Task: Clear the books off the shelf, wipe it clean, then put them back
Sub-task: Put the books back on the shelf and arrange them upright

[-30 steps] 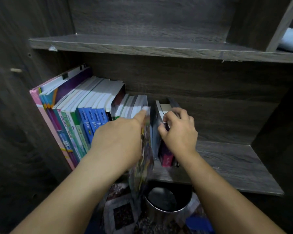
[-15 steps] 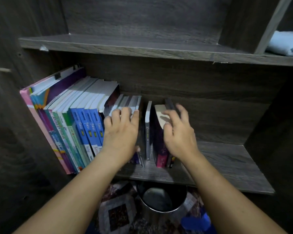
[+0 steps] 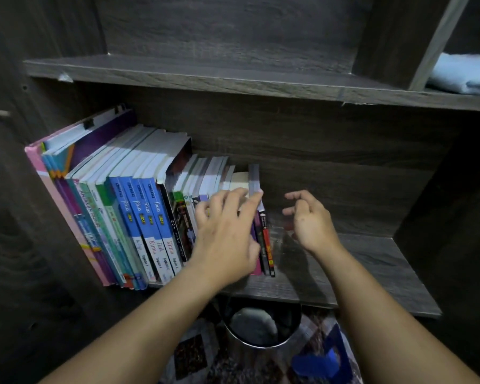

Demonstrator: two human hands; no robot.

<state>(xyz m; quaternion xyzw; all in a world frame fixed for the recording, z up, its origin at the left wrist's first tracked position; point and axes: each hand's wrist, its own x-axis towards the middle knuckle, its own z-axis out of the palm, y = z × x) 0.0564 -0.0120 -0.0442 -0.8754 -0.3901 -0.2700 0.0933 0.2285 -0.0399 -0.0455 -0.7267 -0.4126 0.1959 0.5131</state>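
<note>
Books [image 3: 139, 206] in one row on the shelf [image 3: 372, 273], left-centre of frame, leaning left against the side panel; left hand [image 3: 227, 234] flat on the spines at the row's right end, fingers straight; right hand [image 3: 312, 220] just right of the row, fingers loosely curled, touching nothing; blue cloth [image 3: 466, 74] upper right; metal bucket [image 3: 263, 345] bottom centre.
</note>
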